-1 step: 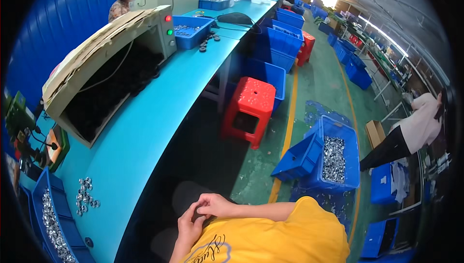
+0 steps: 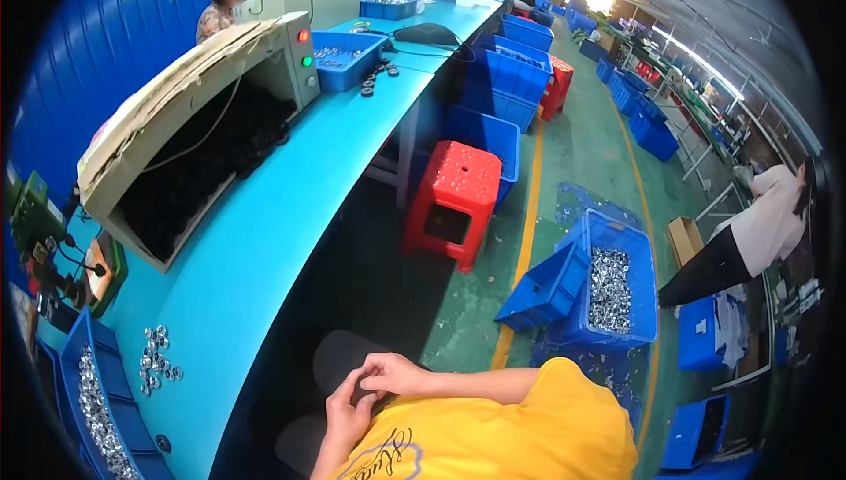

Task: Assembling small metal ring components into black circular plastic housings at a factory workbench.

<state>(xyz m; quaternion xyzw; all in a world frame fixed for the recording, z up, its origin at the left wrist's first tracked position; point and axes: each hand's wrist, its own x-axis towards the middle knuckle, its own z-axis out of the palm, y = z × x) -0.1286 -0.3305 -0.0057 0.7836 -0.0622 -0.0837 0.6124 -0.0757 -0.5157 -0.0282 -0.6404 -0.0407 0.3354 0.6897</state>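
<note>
My left hand [image 2: 345,405] and my right hand [image 2: 394,373] rest together over my lap, in front of the yellow shirt [image 2: 520,423]. Their fingers are curled and the fingertips meet. A small dark gap shows between them; whether anything is pinched there is hidden. On the turquoise table [image 2: 211,304] to my left lie several small shiny metal rings [image 2: 152,364], apart from my hands. A blue bin [image 2: 123,401] of similar metal parts stands at the table's near left.
A beige machine [image 2: 189,92] holding black parts stands on the table, with a blue bin [image 2: 344,79] behind it. A red stool [image 2: 463,176] stands beside the table. On the floor sits a blue crate [image 2: 648,282] of metal parts. A person [image 2: 765,224] bends at the right.
</note>
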